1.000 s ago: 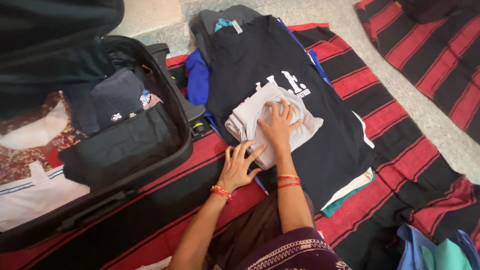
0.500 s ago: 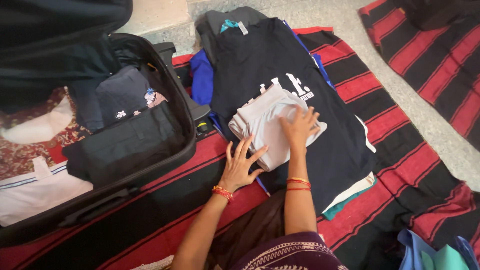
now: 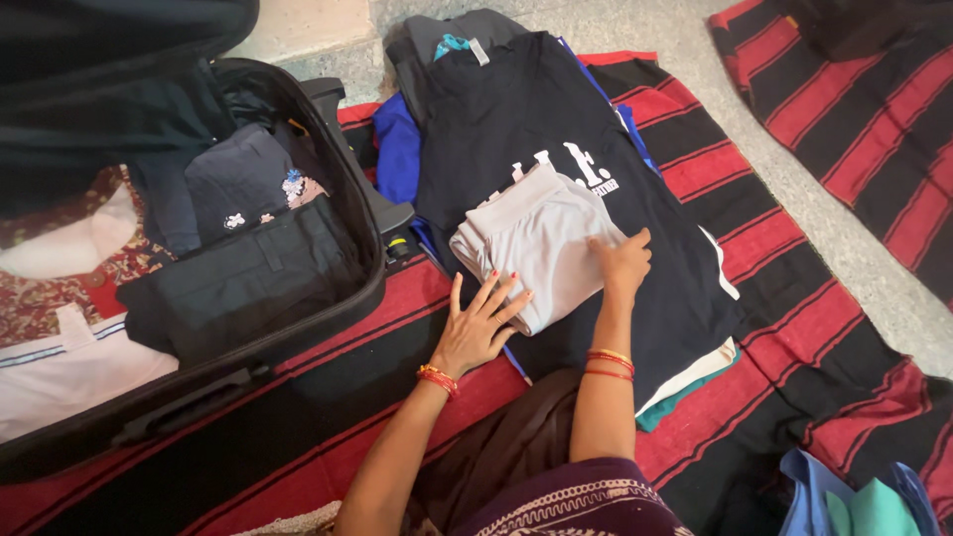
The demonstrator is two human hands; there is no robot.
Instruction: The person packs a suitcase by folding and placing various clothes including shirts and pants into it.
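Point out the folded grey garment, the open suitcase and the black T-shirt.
folded grey garment (image 3: 541, 243), head view, middle of top fold.
open suitcase (image 3: 369, 268), head view, near rim.
black T-shirt (image 3: 516, 109), head view, upper chest.
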